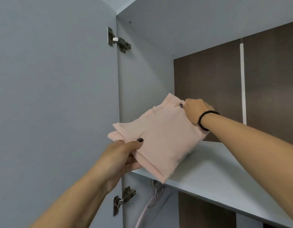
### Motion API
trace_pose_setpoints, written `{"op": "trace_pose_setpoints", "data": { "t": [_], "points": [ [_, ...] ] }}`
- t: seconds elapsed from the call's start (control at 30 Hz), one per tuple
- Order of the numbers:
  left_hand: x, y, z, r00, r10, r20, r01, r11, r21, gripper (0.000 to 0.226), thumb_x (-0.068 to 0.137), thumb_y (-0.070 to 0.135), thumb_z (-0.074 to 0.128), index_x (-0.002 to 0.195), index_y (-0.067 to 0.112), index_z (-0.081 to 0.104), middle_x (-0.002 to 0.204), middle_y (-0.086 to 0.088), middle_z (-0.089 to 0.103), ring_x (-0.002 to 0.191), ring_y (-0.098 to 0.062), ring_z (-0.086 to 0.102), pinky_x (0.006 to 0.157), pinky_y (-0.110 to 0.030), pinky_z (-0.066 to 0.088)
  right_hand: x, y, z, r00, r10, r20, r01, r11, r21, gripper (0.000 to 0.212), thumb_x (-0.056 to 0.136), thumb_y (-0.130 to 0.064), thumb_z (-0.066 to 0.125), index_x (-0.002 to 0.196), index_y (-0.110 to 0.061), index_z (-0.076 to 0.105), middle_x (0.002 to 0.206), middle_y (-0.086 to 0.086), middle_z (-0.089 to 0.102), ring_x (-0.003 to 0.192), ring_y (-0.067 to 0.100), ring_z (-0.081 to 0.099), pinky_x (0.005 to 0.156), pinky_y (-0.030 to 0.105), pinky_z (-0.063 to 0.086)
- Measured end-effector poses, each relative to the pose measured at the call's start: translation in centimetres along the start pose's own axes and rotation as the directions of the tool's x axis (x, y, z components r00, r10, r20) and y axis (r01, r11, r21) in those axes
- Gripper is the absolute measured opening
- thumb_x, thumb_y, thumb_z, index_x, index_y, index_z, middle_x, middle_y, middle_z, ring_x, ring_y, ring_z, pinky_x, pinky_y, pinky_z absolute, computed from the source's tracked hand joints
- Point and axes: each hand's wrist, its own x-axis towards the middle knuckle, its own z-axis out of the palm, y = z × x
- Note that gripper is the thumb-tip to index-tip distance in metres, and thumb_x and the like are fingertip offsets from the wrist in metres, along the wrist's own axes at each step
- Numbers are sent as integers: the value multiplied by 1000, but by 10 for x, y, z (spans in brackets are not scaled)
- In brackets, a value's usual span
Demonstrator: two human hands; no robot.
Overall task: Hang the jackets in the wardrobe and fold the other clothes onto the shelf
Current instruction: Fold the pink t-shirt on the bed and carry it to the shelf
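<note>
Fingers of both hands pinch a folded pink garment [160, 137]: left hand [124, 155] at its near edge, right hand [196, 109] at its far edge, over the shelf [216, 175].

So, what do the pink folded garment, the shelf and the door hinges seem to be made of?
Pink folded garment: soft matte fabric, likely a knit or jersey; it drapes and creases under the left hand and the right hand.
Shelf: grey board with a smooth matte coating, probably laminate; flat, with a straight edge.
Door hinges: metal, silvery and shiny, with visible screws.
</note>
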Motion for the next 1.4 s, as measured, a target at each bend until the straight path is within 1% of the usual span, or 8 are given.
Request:
{"op": "trace_pose_setpoints", "data": {
  "t": [0.13, 0.3, 0.43, 0.57, 1.0, 1.1, 1.23, 1.4],
  "points": [
    [36, -13, 2, 1000, -18, -18, 18, 1000, 3, 20, 93, 9, 59, 110, 0, 63, 104, -23, 71, 87, -29, 70, 64, -31, 60, 39, 1, 42, 996, -87, -7, 86, 988, -129, 24, 99, -19, 29, 103, -17, 53, 99, 13, 59, 76, 29, 49, 65, 35, 40],
    [73, -34, 7, 987, -125, -101, 117, 990, -84, 19, 91, 4, 60, 109, -4, 60, 97, -23, 65, 80, -29, 64, 56, -30, 57, 76, 4, 96, 986, -147, 78, 159, 971, -179, 28, 95, -16, 31, 110, -20, 54, 83, 4, 53, 74, 27, 46, 64, 33, 36],
    [87, -61, 9, 961, -252, -111, 242, 965, -99, 8, 92, 10, 61, 96, 2, 62, 78, -14, 64, 55, -19, 63, 48, -25, 54, 80, 21, 168, 912, -100, 398, 202, 953, -224, 36, 100, -31, 30, 123, -18, 55, 116, 10, 61, 91, 27, 57, 72, 31, 40],
    [94, -76, 8, 957, -267, -114, 254, 961, -112, 20, 92, 21, 64, 105, 6, 64, 83, -13, 75, 63, -18, 72, 45, -22, 51, 77, 31, 209, 814, -5, 580, 138, 973, -186, 45, 100, -41, 35, 120, -8, 57, 123, 11, 60, 107, 25, 58, 77, 27, 41],
    [78, -70, 4, 957, -248, -149, 249, 968, -13, 25, 93, 27, 63, 95, 3, 66, 78, -8, 75, 71, -16, 74, 53, -22, 54, 67, 7, 166, 864, -60, 501, 205, 949, -239, 41, 94, -35, 49, 123, -7, 57, 130, 13, 56, 114, 28, 57, 85, 30, 47],
    [66, -61, -8, 962, -223, -156, 239, 967, 91, 21, 96, 22, 56, 98, 3, 66, 85, -6, 76, 77, -17, 74, 56, -21, 54, 61, -18, 131, 875, -119, 469, 218, 962, -165, 36, 93, -33, 51, 111, -3, 62, 119, 15, 62, 105, 28, 60, 73, 25, 44],
    [39, -44, -28, 967, -158, -202, 199, 959, 203, 15, 96, 17, 52, 105, 8, 59, 87, -3, 77, 75, -17, 74, 57, -22, 54, 38, -57, 90, 854, -226, 469, 271, 962, -31, 40, 95, -36, 46, 94, -2, 67, 100, 13, 72, 85, 25, 64, 76, 26, 50],
    [-12, -26, -57, 961, -94, -260, 197, 895, 401, 11, 97, 19, 50, 100, 10, 55, 81, -3, 76, 73, -18, 74, 57, -22, 53, -19, -105, 52, 820, -417, 391, 415, 905, 95, 34, 92, -37, 52, 99, -6, 67, 102, 9, 68, 97, 26, 62, 86, 34, 51]
  ]
}}
